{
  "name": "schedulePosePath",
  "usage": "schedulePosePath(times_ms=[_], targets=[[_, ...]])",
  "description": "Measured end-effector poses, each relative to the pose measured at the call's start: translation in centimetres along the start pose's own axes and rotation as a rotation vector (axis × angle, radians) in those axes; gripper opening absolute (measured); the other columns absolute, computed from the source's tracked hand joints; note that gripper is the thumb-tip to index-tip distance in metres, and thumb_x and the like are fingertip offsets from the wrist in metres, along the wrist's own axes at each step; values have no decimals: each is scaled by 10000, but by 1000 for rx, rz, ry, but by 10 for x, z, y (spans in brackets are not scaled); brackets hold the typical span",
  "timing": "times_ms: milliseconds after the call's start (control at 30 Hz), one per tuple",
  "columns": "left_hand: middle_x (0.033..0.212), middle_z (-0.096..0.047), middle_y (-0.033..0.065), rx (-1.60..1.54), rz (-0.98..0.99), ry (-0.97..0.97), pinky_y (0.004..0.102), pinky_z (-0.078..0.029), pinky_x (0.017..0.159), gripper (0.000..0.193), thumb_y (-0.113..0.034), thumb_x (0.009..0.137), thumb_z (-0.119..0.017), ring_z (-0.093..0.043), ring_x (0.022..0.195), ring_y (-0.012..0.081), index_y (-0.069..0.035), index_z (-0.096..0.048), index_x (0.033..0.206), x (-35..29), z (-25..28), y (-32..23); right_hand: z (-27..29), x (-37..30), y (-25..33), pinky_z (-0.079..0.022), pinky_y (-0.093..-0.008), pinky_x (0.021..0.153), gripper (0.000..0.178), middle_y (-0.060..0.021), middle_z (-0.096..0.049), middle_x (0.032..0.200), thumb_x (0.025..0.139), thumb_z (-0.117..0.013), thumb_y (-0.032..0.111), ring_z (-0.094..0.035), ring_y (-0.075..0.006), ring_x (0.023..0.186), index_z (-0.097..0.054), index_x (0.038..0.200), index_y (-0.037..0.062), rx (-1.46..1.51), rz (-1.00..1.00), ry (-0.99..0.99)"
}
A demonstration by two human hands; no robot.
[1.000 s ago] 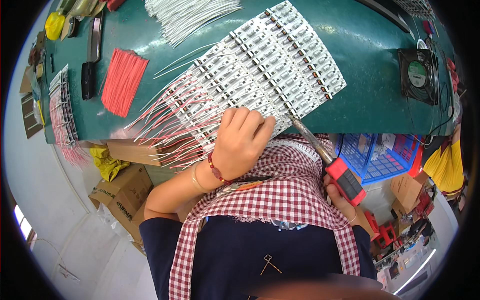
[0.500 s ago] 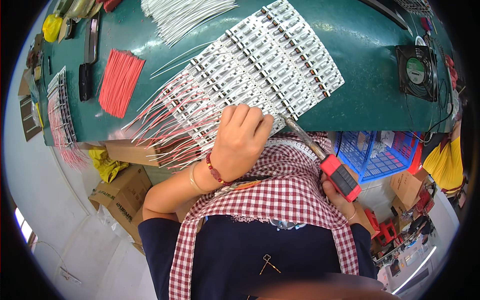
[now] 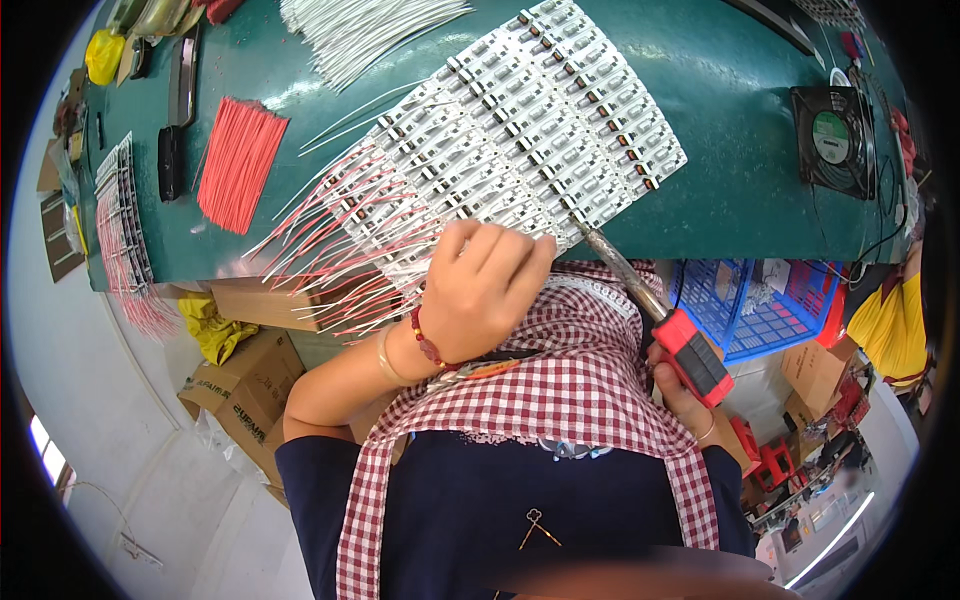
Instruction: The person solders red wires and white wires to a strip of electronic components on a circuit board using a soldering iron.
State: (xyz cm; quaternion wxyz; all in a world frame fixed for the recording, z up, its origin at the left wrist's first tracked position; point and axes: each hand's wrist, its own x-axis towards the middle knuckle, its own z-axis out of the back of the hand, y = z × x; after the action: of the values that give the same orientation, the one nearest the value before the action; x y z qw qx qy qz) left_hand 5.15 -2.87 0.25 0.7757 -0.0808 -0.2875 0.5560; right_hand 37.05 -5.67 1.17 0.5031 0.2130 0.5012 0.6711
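Note:
A panel of white circuit boards (image 3: 520, 120) lies slanted on the green table, with small parts in rows. Red and white wires (image 3: 325, 235) stick out from its left side. My left hand (image 3: 485, 285) is closed in a pinch at the panel's near edge; whatever its fingertips hold is hidden behind the fingers. In my right hand (image 3: 682, 395) is a soldering iron (image 3: 695, 360) with a red and black handle. Its metal tip points up and left, at the panel's near edge, just right of my left fingers.
A bundle of red wires (image 3: 240, 165) and a pile of white wires (image 3: 365, 35) lie on the table (image 3: 740, 200). At the far left is another wired panel (image 3: 125, 230). A black fan (image 3: 832, 140) stands right; below the table edge is a blue basket (image 3: 750, 310).
The soldering iron has shifted slightly right and down, its tip moving a little along the panel's near edge. My left fingers have moved slightly; the panel has barely moved.

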Motion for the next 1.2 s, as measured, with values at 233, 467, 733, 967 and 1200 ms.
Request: schedulePosePath(times_ms=[233, 467, 733, 967, 1200], targets=[[770, -546, 24, -17, -12, 38, 337, -400, 688, 250, -39, 718, -662, -534, 688, 181, -18, -713, 961, -6, -6, -5, 4, -5, -6, -538, -370, 631, 284, -153, -695, 843, 786, -719, 169, -688, -302, 690, -682, 973, -41, -72, 11, 23], [746, -517, 29, -6, 12, 48, 345, -393, 680, 249, -16, 713, -666, -528, 683, 185, -16, -711, 957, -4, -8, -9, 4, 1, -6, -522, -357, 604, 252, -133, -674, 790, 749, -723, 157, -664, -285, 645, -669, 912, -27, -28, 42, 31], [735, -494, 31, -6, 20, 53, 343, -390, 683, 246, -1, 707, -659, -522, 682, 187, -14, -706, 948, -3, -10, -8, 3, 3, -6, -511, -355, 593, 256, -121, -659, 763, 750, -730, 172, -651, -282, 630, -661, 903, -22, -99, 108, 43], [741, -487, 35, 14, 35, 74, 343, -384, 683, 246, 10, 706, -644, -514, 680, 191, -23, -697, 944, -5, -11, -10, 3, -6, -8, -526, -352, 616, 346, -133, -688, 805, 790, -736, 209, -678, -275, 655, -666, 1010, -49, -13, 25, 40], [747, -497, 28, 32, 59, 105, 340, -379, 692, 228, -1, 712, -646, -520, 695, 191, -40, -694, 931, -3, -8, -11, 2, -10, -21, -518, -344, 603, 315, -119, -674, 777, 811, -727, 202, -669, -276, 647, -673, 1006, -39, 34, 7, -1]])
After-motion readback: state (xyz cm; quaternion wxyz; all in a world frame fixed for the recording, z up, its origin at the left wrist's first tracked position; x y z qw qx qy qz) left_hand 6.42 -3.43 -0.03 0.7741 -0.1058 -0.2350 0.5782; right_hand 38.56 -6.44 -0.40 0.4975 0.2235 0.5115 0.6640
